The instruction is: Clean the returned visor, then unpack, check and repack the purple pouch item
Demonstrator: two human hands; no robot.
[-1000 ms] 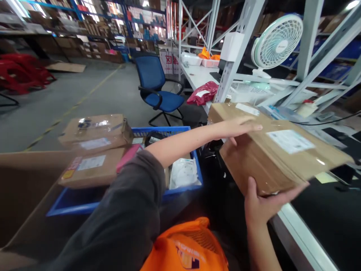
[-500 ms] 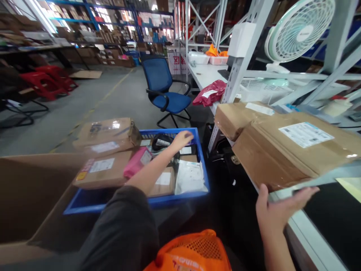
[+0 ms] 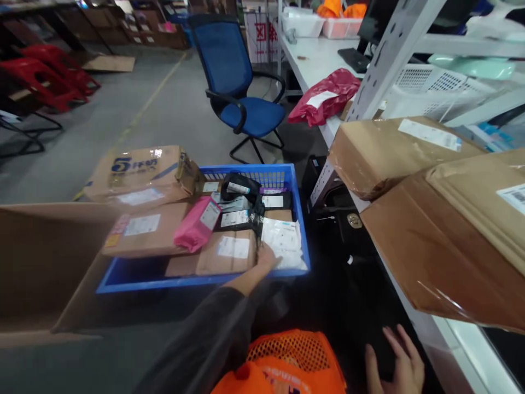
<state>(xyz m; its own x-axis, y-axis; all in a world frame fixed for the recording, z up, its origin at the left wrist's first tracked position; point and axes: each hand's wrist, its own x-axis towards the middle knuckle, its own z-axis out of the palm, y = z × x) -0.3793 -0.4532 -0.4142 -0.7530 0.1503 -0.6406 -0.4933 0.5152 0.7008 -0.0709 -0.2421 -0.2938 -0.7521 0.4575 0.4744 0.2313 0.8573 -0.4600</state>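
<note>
My left hand is at the near side of a blue plastic crate, fingers loosely apart between a small cardboard box and a white plastic mailer. It seems to touch the mailer's edge; some fingertips are hidden. Several labelled parcels fill the crate, among them a black-wrapped parcel and a pink parcel. Low at the right, my right hand is open, fingers spread and holding nothing, below a large brown carton on the shelf edge.
Two stacked cartons, the upper a taped box, rest over the crate's left end. An open carton stands at left. Beyond the crate is a blue office chair. A dark red mailer lies on the white table beside a metal upright.
My left hand has come from the crate's far right corner back to its near side. My right hand has dropped away from the large carton. The view has tilted downward.
</note>
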